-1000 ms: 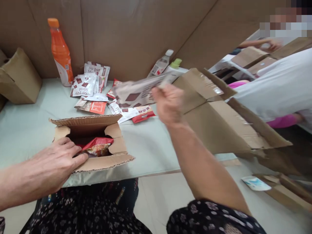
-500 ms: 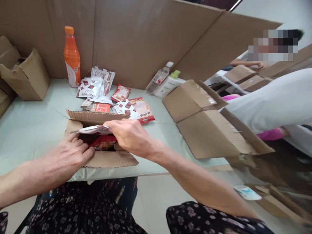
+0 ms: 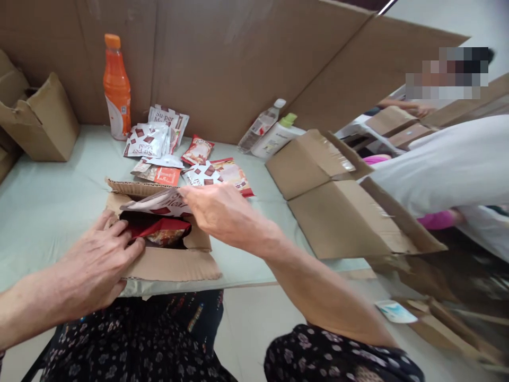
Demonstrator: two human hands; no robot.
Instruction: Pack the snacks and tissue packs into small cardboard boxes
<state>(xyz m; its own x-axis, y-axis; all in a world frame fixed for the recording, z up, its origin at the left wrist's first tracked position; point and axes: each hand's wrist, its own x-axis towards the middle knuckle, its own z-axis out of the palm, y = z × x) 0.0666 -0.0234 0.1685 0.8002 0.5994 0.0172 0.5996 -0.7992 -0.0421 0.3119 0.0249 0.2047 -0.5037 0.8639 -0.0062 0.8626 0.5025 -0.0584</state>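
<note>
Table (image 3: 51,212), near edge: open box (image 3: 178,265) between two hands.
Flaps folded outward near and far, which leaves the mouth unblocked. Left hand (image 3: 101,246) on the box's left end, apparently steadying it; cannot tell whether its fingers clamp anything. Right hand (image 3: 222,212), at the right, pinches one end of a white packet (image 3: 161,202), seemingly to control its tilt at the far side of the mouth; red packet (image 3: 169,232) lies inside, nearer.
</note>
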